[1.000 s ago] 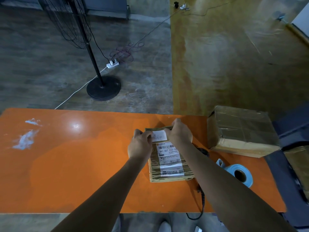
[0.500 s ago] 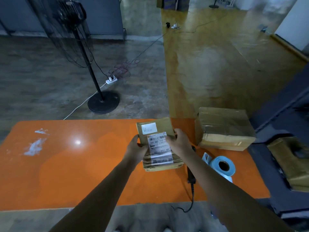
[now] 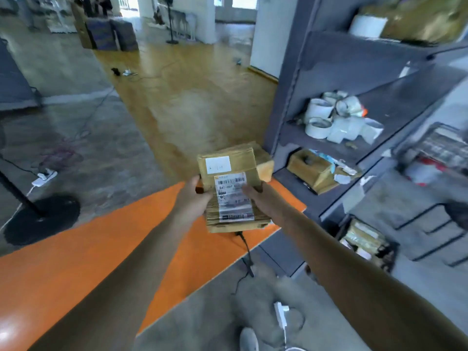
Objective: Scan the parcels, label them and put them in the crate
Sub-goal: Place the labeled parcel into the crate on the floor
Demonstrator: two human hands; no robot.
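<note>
1. The parcel [image 3: 229, 178], a flat brown one wrapped in clear tape, is held up in the air over the right end of the orange table [image 3: 101, 249], not touching it.
2. The left hand [image 3: 193, 198] grips its left edge with the fingers curled under. The right hand [image 3: 263, 201] grips the right edge, with the thumb lying on top beside the shipping label.
3. There are two stickers on the top face: a small white label [image 3: 217, 164] near the far end, and a longer shipping label [image 3: 234, 198] with a barcode just below it. The print's too smeared to read properly.
4. Just behind the parcel a bigger brown box [image 3: 265, 164] pokes out, mostly hidden.
5. A black cable [image 3: 247, 252] hangs off the table edge below the parcel, down to the floor.
6. On the right is a grey shelf unit [image 3: 342, 59], with white tape rolls [image 3: 319, 117] piled on one shelf and a cardboard box [image 3: 310, 167] on the one below.
7. Low down by the shelf there's what looks like a bin of packages [image 3: 364, 239], but it's blurry, so I can't say for sure.
8. On the floor to the left are a round black fan base [image 3: 43, 219] and a white power strip [image 3: 44, 176].
</note>
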